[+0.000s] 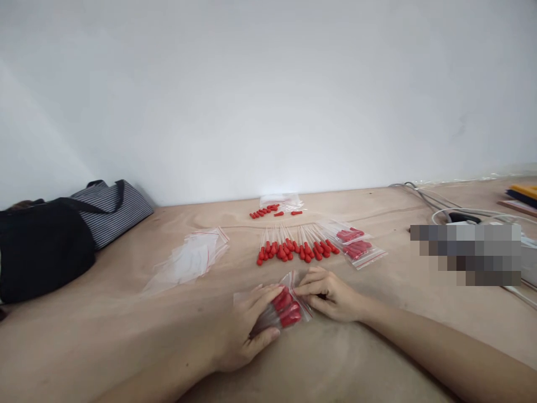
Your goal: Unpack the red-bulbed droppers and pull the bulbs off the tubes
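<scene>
On a pale wood-grained counter, a clear plastic zip bag with red-bulbed droppers inside lies well forward of the back edge, between the two hands. The left hand grips it, fingers laid across the top and thumb against its near side; the right hand pinches its zip end with bent fingers. Just beyond, toward the back edge, loose red-bulbed droppers with clear stems lie in a row, bulbs facing forward. Left of them spreads a fanned stack of flat clear bags; at their right end, filled clear bags overlap. More red-bulbed droppers rest near the back edge.
</scene>
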